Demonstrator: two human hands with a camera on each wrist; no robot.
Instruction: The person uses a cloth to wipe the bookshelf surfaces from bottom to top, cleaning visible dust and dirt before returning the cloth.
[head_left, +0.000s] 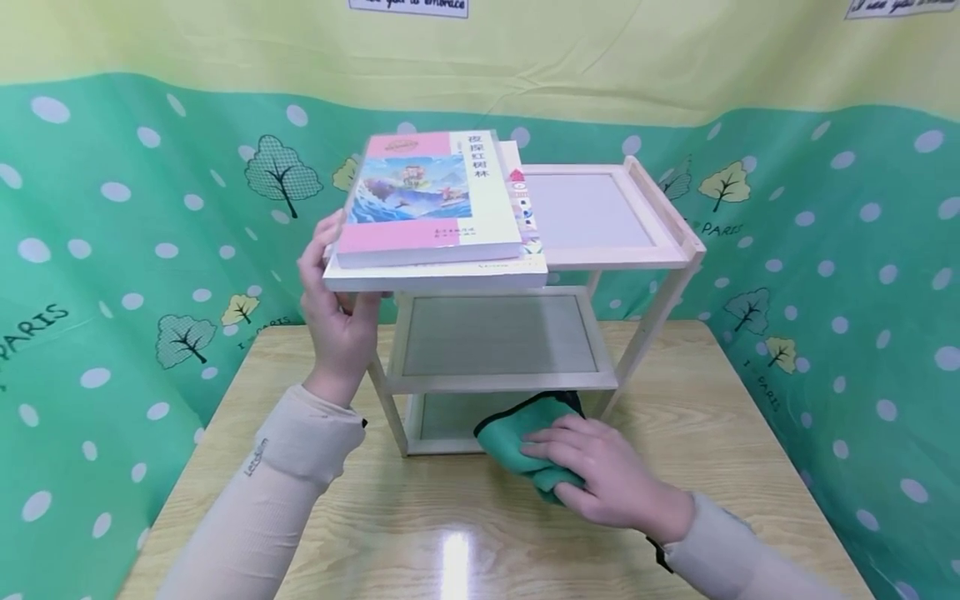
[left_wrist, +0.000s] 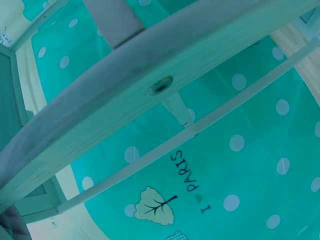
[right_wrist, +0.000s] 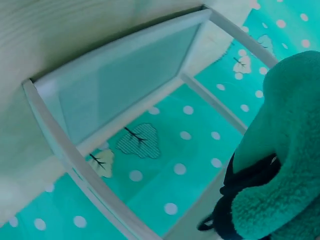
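Note:
A pale wooden three-tier shelf rack (head_left: 502,385) stands on the table. On the left of its top tier lie two stacked books: a pink-and-cream book (head_left: 412,192) with a sea picture, over a larger white book (head_left: 531,225) with colourful drawings. My left hand (head_left: 341,333) grips the rack's upper left side, beside and below the books; its grip is partly hidden by them. A wooden rail (left_wrist: 125,95) fills much of the left wrist view. In my right hand (head_left: 607,471) is a bunched green cloth (head_left: 517,433) with black edging, held in front of the lowest tier.
The wood-grain table (head_left: 405,533) extends around the rack. Behind and on both sides hangs a green and yellow curtain (head_left: 217,208) with dots and trees. The rack's right front leg (head_left: 652,325) rises close beyond my right hand. A glass-like panel (right_wrist: 130,80) shows in the right wrist view.

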